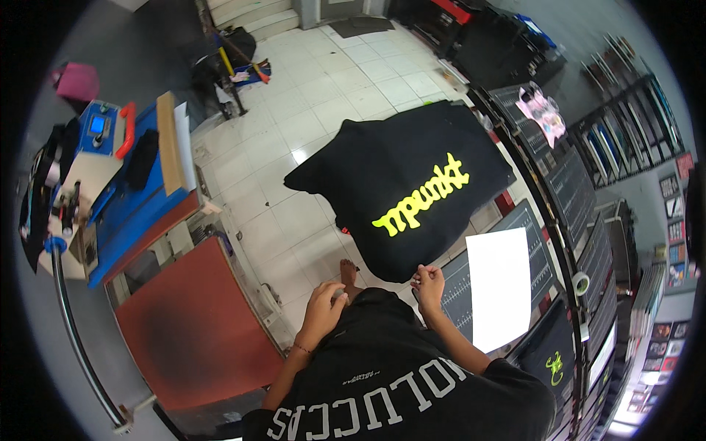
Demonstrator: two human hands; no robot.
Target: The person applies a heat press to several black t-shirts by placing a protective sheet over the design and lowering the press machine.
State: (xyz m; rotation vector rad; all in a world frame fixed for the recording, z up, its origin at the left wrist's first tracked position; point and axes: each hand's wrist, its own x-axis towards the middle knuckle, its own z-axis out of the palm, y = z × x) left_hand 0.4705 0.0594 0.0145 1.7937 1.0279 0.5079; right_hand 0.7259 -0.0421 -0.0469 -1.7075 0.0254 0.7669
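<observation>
A black T-shirt with bright yellow-green lettering lies spread on a support ahead of me, its near edge drooping in a curve. My right hand is at that near edge, thumb and fingers pinched together; what they hold, if anything, is too small to tell. Close to my body, my left hand is curled, with a small greyish thing at its fingertips that I cannot name. To the right of my right hand, a blank white sheet lies across a dark grey board with ruler markings.
At left stands a heat press with a blue frame, a red handle and a reddish-brown pad. Racks of dark boards line the right. Another dark garment lies near right. White floor tiles stretch toward steps.
</observation>
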